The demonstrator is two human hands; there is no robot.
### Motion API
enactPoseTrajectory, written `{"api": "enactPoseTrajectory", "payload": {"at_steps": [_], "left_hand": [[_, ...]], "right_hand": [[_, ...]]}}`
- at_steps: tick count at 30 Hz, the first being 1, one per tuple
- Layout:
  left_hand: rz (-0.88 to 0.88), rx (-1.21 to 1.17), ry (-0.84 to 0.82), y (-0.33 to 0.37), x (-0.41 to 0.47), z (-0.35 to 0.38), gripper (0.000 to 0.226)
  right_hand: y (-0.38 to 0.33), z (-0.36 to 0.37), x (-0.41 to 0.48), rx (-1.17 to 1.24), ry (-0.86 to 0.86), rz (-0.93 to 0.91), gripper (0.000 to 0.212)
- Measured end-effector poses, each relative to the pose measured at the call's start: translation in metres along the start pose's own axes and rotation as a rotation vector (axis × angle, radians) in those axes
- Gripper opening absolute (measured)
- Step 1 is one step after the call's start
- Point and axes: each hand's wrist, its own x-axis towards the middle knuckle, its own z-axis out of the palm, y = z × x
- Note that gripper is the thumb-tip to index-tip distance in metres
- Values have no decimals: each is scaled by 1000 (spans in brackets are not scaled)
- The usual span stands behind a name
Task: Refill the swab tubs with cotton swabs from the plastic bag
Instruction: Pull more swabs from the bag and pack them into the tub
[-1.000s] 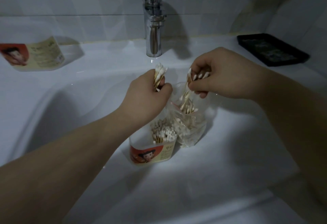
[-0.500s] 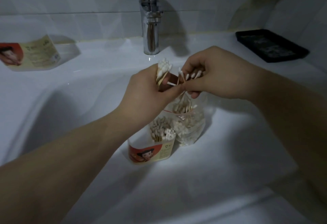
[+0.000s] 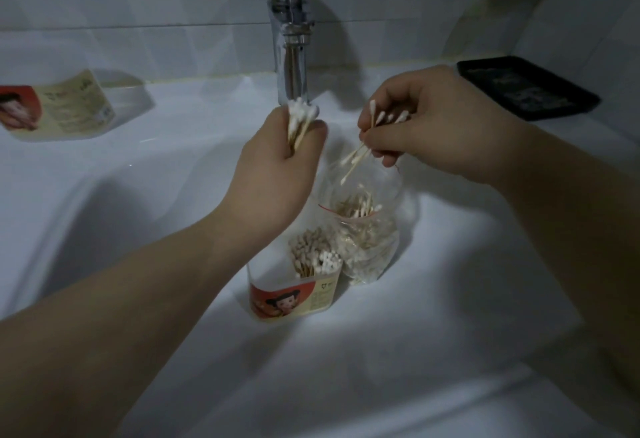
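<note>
Cotton swabs (image 3: 300,122) with white tips: left hand (image 3: 273,178) grips a bunch, right hand (image 3: 436,126) pinches several above a clear plastic bag (image 3: 370,240).

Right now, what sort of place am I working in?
Most likely a bathroom: a white ceramic washbasin, a chrome tap standing at its back edge, and a tiled wall behind. The swab tub and plastic bag stand inside that washbasin.
</note>
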Motion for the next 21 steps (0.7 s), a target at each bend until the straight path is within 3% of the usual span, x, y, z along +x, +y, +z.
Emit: {"api": "enactPoseTrajectory", "payload": {"at_steps": [5, 10, 15, 21], "left_hand": [[70, 281, -122, 2, -4, 0, 38], [88, 279, -280, 1, -5, 0, 30], [45, 291, -282, 1, -4, 1, 39], [2, 330, -316, 2, -5, 1, 39]], "right_hand": [[-2, 4, 1, 115, -21, 13, 13], [1, 10, 1, 100, -68, 69, 13], [7, 6, 6, 114, 27, 171, 19], [10, 4, 7, 131, 50, 167, 22]]}}
